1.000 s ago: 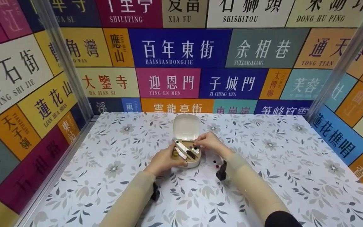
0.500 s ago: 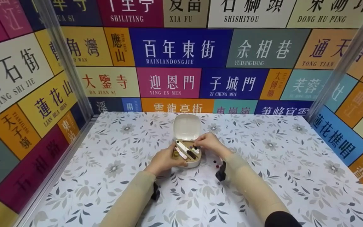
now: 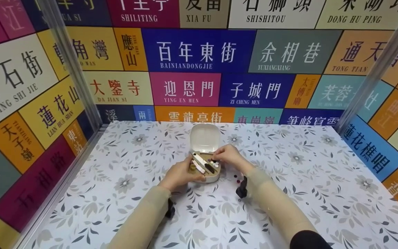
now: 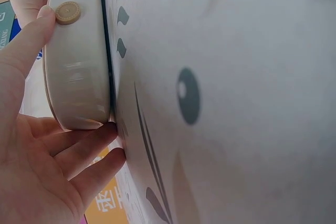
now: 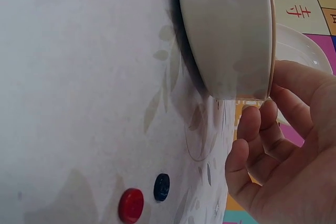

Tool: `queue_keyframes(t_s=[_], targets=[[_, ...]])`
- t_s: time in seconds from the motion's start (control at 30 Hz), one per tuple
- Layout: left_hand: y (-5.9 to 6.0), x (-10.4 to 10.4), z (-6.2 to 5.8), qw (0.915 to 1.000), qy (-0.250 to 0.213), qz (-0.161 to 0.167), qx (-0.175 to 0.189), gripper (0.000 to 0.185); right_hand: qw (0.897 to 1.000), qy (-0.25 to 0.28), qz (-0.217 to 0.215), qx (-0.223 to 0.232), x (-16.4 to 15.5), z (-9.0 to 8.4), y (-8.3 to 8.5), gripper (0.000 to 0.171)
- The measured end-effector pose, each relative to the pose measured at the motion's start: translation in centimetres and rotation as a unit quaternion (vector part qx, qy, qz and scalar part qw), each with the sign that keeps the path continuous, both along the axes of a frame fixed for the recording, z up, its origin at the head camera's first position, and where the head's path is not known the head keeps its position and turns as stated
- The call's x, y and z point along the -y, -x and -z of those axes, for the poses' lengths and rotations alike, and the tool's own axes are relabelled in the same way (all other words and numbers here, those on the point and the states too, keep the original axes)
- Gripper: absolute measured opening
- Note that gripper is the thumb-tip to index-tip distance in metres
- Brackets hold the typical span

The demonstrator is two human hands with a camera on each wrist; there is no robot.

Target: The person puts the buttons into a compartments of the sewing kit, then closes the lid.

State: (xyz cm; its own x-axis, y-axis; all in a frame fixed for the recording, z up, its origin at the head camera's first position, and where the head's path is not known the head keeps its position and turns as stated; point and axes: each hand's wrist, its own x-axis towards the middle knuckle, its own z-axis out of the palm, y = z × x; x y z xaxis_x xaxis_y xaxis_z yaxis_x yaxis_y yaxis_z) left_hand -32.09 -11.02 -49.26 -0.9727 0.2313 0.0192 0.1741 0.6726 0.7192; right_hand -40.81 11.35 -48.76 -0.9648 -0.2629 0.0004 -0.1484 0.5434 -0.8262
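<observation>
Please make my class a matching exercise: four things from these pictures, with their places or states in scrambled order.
Column one
1. Lid
2. Red button
3. Left hand
4. Right hand

Column two
A. On the table, beside a dark button
B. At the right rim of the box
C. Raised at the back of the box
D. Holding the box's left side

Pairs: 1-C, 2-A, 3-D, 4-B

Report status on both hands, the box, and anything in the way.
Left hand holding box, lid open. Right hand at its right rim, fingertip grip unclear. Red button and dark button outside the box, blocking neither hand.
</observation>
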Motion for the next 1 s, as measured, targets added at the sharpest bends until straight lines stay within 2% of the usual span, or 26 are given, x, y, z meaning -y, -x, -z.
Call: queue_keyframes(t_s=[0.57,0.83,1.0], targets=[[0.2,-0.5,0.1,0.9999,-0.009,0.012,-0.006,0.110,1.000,-0.010,0.015,-0.007,-0.8,0.0,0.0,0.011],[0.2,-0.4,0.0,0.9999,-0.011,0.002,0.003,0.112,1.000,0.022,0.001,0.008,-1.4,-1.1,-0.6,0.012],[0.2,-0.1,0.2,0.9998,-0.012,-0.007,0.017,0.115,1.000,-0.012,0.014,0.000,-2.0,-1.4,-0.7,0.014]])
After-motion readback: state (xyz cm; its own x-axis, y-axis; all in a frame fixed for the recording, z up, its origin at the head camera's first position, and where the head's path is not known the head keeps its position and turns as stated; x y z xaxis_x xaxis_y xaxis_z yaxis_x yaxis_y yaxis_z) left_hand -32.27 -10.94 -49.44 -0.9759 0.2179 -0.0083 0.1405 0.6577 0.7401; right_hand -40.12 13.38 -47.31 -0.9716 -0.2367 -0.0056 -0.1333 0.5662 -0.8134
